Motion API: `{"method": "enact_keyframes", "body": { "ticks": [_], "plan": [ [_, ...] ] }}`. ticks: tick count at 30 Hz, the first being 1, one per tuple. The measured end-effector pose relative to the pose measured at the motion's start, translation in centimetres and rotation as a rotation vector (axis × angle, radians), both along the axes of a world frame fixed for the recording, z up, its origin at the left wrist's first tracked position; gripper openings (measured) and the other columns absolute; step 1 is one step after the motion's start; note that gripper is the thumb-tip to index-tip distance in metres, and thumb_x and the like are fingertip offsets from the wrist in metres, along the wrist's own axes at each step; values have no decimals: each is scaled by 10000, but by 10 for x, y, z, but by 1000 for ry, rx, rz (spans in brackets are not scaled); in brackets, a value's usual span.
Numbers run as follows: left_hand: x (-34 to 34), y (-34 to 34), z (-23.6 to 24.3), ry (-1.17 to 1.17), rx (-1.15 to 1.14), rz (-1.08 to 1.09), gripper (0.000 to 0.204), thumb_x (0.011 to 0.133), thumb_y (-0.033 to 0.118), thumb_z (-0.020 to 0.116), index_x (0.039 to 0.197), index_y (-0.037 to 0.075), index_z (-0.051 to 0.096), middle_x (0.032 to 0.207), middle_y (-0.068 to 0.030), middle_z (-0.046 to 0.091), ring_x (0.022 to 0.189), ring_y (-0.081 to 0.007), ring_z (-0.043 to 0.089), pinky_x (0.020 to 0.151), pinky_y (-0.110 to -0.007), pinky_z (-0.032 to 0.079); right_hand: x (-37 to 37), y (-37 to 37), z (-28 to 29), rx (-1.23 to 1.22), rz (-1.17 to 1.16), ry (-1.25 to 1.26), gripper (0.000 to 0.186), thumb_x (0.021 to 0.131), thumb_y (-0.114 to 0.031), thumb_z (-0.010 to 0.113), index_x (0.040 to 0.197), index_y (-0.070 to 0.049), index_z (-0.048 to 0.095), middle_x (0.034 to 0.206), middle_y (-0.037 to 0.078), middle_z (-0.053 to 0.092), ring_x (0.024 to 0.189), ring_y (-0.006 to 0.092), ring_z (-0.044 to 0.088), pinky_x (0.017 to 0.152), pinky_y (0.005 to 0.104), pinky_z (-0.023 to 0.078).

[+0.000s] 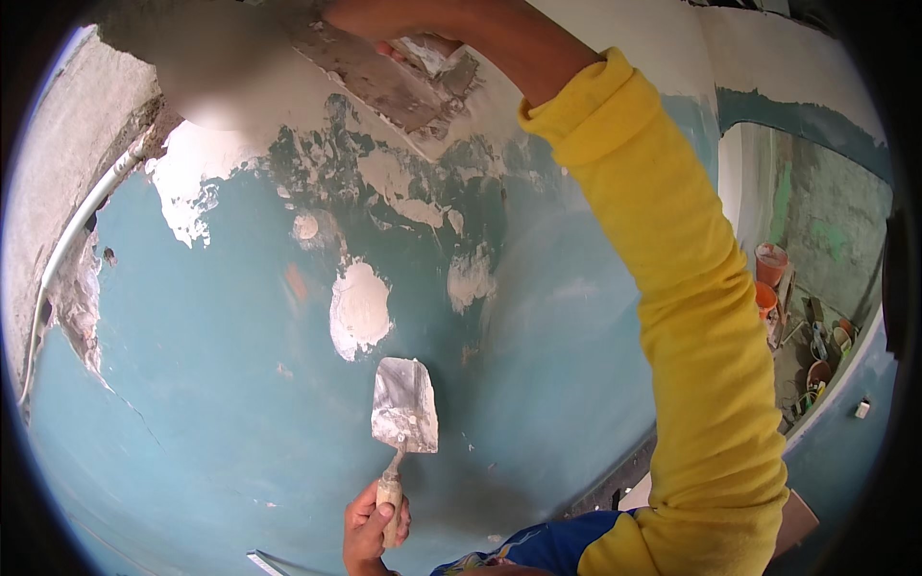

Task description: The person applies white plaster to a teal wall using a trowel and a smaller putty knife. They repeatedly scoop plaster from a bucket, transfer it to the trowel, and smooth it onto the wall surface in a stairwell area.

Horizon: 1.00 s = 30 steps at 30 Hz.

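Observation:
Low in the view, my left hand [362,528] is closed round the wooden handle of a pointing trowel [404,403]. Its flat blade points up in front of the wall and has whitish plaster smeared on it. At the top, my right hand [384,17] grips a long plastering float [360,75] whose grey, plaster-caked blade lies against or very close to the wall. Part of that hand is cut off by the upper edge. The blue-green wall [240,317] carries white plaster patches [361,307] below the float, and a pale plastered band runs across its upper part.
A white pipe [86,213] runs along a broken wall edge on the left. At the right, an opening shows a rough room with an orange bucket [770,263], an orange bowl [764,300] and several tools on the floor. A small white box [861,409] sits at far right.

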<state>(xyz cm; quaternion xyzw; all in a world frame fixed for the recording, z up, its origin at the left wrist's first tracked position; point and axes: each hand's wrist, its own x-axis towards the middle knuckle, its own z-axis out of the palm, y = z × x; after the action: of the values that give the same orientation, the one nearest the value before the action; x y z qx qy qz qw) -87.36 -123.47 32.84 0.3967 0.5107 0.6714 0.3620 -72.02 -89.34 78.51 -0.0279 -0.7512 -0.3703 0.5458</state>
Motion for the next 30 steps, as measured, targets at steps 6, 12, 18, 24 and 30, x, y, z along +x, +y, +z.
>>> {"method": "enact_keyframes", "body": {
  "ticks": [6, 12, 18, 24, 30],
  "plan": [
    [-8, 0, -9, -6, 20, -15, 631, 962, 369, 711, 1398, -50, 533, 772, -121, 622, 524, -151, 550, 424, -265, 430, 1, -22, -2, -276, 101, -2, 328, 904, -204, 599, 973, 90, 729, 1045, 332, 700, 1016, 457, 697, 903, 489, 547],
    [-16, -1, -15, -33, 35, -44, 620, 963, 347, 716, 1395, -57, 533, 787, -129, 621, 534, -152, 551, 433, -266, 438, 23, -33, -33, -378, 193, -22, 369, 930, -224, 572, 1011, 110, 707, 1044, 352, 689, 1020, 466, 691, 905, 491, 546],
    [-17, -1, -13, -38, 30, -53, 650, 947, 363, 732, 1401, -59, 535, 772, -131, 619, 516, -156, 547, 419, -267, 431, 15, -36, -65, -543, 168, -6, 396, 933, -257, 578, 985, 118, 693, 1041, 353, 686, 1011, 483, 681, 889, 506, 548],
    [-21, -4, -12, -44, 30, -116, 569, 986, 292, 694, 1404, -56, 530, 809, -118, 610, 560, -143, 544, 473, -264, 449, 24, -28, -125, -576, -1, -99, 319, 977, -218, 600, 1223, -34, 689, 705, 152, 663, 570, 247, 675, 586, 361, 523],
    [-25, -2, -21, -72, 36, -105, 566, 982, 279, 698, 1404, -59, 532, 823, -109, 613, 569, -144, 549, 477, -263, 447, 62, -28, -176, -619, 265, -88, 290, 935, -216, 582, 974, 36, 720, 803, 236, 717, 695, 368, 710, 698, 430, 568]
  ]
}}
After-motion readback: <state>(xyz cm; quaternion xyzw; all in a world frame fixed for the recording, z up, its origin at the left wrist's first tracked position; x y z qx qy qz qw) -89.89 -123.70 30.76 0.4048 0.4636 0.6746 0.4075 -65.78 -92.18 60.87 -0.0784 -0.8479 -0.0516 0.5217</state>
